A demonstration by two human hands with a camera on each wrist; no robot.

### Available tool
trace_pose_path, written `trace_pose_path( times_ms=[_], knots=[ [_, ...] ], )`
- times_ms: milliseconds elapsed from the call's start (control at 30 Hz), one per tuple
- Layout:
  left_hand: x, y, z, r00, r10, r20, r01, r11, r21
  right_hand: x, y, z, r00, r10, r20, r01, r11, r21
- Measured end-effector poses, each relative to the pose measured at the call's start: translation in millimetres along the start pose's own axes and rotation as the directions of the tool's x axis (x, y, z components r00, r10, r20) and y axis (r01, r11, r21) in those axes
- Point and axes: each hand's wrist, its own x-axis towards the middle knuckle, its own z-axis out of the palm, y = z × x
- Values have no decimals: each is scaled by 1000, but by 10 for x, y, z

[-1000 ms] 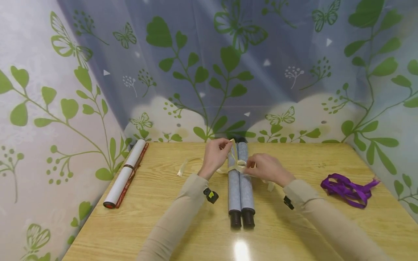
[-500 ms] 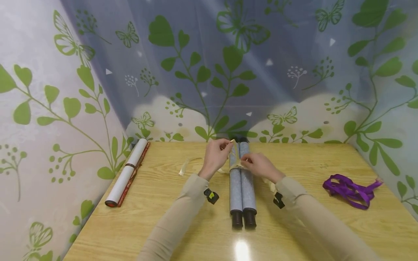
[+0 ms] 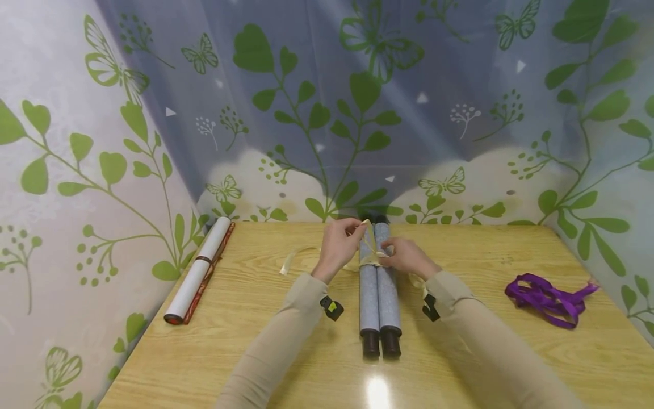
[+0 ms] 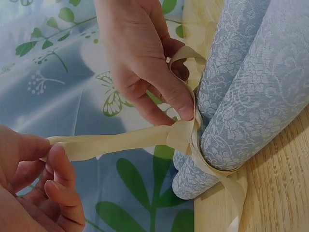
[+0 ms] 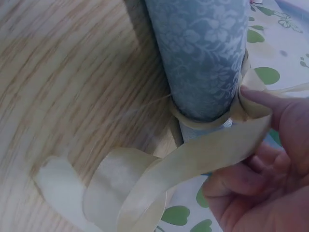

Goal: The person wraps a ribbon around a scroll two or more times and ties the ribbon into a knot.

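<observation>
Two blue-grey rolled scrolls with dark end knobs lie side by side, floral-patterned in both wrist views. A cream ribbon passes around their middle and gathers on top. My left hand pinches one length of it between thumb and fingertips, drawn taut above the scrolls. At the gathered spot my right hand pinches the ribbon, its thumb pressing there in the left wrist view. Another ribbon length runs over the right fingers and loops down to the table. The ribbon's underside beneath the scrolls is hidden.
On the wooden table, a white scroll with a brown band lies at the left beside a red patterned strip. A heap of purple ribbon lies at the right. A leaf-printed curtain stands behind.
My right hand has moved left and slightly up, onto the gathered ribbon above the scrolls. My left hand stays nearly in place, still pinching its ribbon length.
</observation>
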Motion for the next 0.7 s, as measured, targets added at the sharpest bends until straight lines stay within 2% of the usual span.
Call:
trace_pose_path(
  times_ms=[133,300,433,533,700],
  knots=[
    [1,3,-1,1000,-6,3,6,1000,-10,23,-6,8,999,-19,28,18,999,50],
    [3,3,-3,1000,-15,3,15,1000,-10,45,8,26,999,13,34,-16,995,103],
    [-3,1,-9,1000,-14,2,14,1000,-7,44,27,41,997,-78,25,75,994,82],
    [-5,-1,-16,1000,-15,5,15,1000,-11,48,43,62,986,-166,4,166,985,56],
    [-1,0,-22,1000,-16,9,16,1000,-12,66,67,76,973,-229,-14,229,973,42]
  ],
)
